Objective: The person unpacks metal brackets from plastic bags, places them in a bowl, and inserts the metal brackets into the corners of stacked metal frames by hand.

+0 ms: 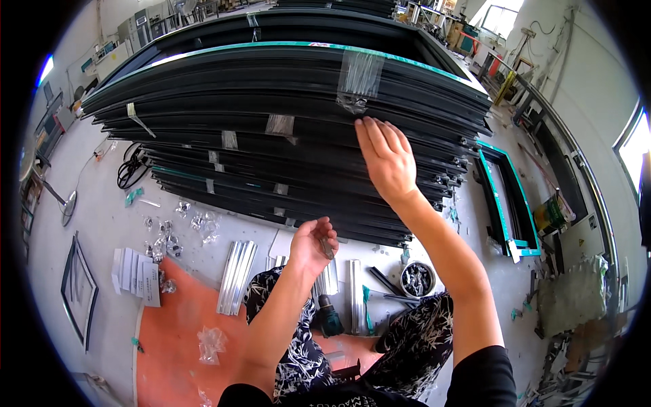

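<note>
A tall stack of long black frames (312, 166) fills the space in front of me, strips of clear tape (359, 73) stuck on its near side. My right hand (390, 159) reaches up to that side, fingers stretched out, its fingertips at the black profiles just below the largest tape patch. Lower down and to the left, my left hand (312, 244) is palm up in front of the stack's bottom edge. Its fingers curl around a small flat grey piece (327, 248), whose kind I cannot make out.
Silver metal profiles (237, 278), a dark green power drill (329, 319) and a bowl of small dark parts (418, 279) lie around my knees. Bagged metal fittings (163, 241) are left, beside an orange mat (176, 339). A green-edged frame (498, 197) stands right.
</note>
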The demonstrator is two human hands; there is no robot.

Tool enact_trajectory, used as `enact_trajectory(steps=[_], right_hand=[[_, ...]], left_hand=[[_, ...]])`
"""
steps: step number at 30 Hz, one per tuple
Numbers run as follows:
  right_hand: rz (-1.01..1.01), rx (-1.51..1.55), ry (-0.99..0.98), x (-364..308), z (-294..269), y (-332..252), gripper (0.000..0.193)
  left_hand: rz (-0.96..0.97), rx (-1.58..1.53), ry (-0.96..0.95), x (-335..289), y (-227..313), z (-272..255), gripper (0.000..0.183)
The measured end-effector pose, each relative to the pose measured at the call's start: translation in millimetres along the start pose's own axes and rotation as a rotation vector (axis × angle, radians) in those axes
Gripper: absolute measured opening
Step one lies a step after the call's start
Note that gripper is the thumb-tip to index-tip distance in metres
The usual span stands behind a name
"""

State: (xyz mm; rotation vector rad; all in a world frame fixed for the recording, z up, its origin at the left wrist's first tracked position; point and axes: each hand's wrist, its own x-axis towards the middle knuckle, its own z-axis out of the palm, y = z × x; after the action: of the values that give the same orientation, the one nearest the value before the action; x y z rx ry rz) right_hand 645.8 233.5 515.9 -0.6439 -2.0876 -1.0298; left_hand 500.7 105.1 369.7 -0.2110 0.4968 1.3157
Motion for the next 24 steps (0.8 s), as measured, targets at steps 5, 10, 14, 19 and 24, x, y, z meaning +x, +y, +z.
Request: enact_trajectory(steps=[5, 10, 14, 19, 24], right_hand=[[0.071, -0.012, -0.059, -26, -14, 21, 0.044], [0.094, -0.091, -0.083, -48, -35, 51, 0.043], [0.176, -0.084, -0.201, -53, -45, 52, 0.043], [0.306, -0.274, -0.291, -71, -81, 61, 0.049], [0.295, 0.522, -0.368, -53, -96, -70, 0.045]], left_hand=[[0.017, 0.030, 0.012, 3, 14, -7, 0.019], [0.012, 0.058, -0.017, 3, 16, -3, 0.018], [-0.003, -0.074, -0.049, 4, 22, -17, 0.020], [0.003, -0.201, -0.061, 20, 7, -15, 0.027], [0.000, -0.222, -0.099, -8, 9, -1, 0.033]])
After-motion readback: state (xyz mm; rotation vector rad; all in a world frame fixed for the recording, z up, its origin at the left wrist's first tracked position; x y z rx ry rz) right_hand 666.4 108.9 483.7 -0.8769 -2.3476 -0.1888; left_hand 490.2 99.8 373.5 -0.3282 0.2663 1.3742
